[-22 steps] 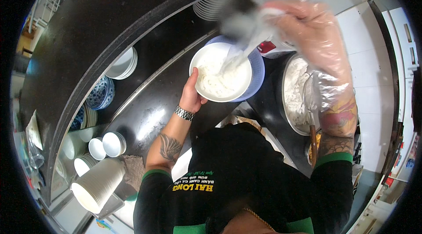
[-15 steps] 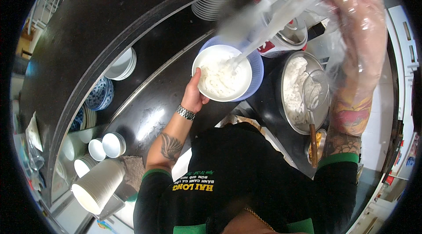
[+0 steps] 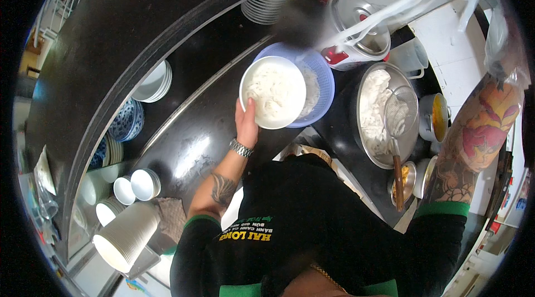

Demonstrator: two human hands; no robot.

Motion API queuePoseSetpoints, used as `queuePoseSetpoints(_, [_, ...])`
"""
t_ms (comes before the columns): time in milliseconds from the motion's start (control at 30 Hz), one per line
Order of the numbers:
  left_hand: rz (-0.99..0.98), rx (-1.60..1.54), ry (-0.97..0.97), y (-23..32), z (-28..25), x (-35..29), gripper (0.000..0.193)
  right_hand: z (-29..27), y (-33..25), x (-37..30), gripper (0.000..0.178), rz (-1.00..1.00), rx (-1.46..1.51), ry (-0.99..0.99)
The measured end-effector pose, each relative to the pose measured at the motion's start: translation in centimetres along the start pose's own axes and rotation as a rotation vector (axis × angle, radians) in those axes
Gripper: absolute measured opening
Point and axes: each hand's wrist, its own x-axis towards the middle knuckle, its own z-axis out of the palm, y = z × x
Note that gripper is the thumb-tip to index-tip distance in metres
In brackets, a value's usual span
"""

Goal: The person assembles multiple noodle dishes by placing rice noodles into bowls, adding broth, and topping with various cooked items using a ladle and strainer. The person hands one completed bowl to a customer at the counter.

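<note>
My left hand [image 3: 247, 124] grips a white bowl [image 3: 301, 108] by its near-left side, thumb over the rim. White noodles [image 3: 273, 92] lie inside. Just behind and right of the bowl stands a lilac colander [image 3: 326, 82], with more white noodles in its visible part. My right hand [image 3: 506, 46], in a clear plastic glove, is raised at the far right edge, blurred, its fingers mostly hidden. Long white noodle strands [image 3: 409, 10] stretch through the air from it, above a white and red pot with a lid [image 3: 348, 10].
To the right, a steel basin [image 3: 409, 146] holds white noodles and a wood-handled strainer [image 3: 397, 170]. Small pots [image 3: 434, 117], a metal bowl of yellow food [image 3: 408, 181] and a clear jug [image 3: 409, 56] stand near it. Stacked bowls [image 3: 146, 184] and a cup stack [image 3: 128, 234] are left.
My right hand has swung outward to the right, and the strands no longer reach into the bowl. My left hand has shifted the bowl slightly left, uncovering more of the colander.
</note>
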Motion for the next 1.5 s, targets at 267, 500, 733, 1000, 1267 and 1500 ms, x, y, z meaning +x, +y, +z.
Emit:
queuePoseSetpoints(267, [-0.163,-0.192,0.216,0.4,-12.4,-4.3,0.057,13.1,2.1,-6.4,0.027,-0.015,0.255,-0.911])
queuePoseSetpoints(500, [-0.443,0.100,0.376,-0.4,-15.8,-5.5,0.067,36.7,8.7,-24.7,0.071,0.039,-0.346,-0.956])
queuePoseSetpoints(733, [-0.482,0.107,0.429,-3.3,-16.7,-4.5,0.048,36.7,11.3,-26.5,0.040,0.113,-0.107,-0.871])
queuePoseSetpoints(1000, [-0.563,0.245,0.270,-3.0,-17.8,-2.8,0.051,24.3,5.6,-13.5,0.029,0.186,0.014,-0.717])
queuePoseSetpoints(1267, [-0.351,0.009,0.659,5.1,-23.6,10.2,0.079,34.9,11.1,-20.4,0.063,0.185,-0.092,-0.973])
queuePoseSetpoints(1500, [-0.307,-0.226,0.831,7.1,-26.2,18.6,0.058,39.4,11.0,-29.6,0.060,0.141,-0.238,-0.975])
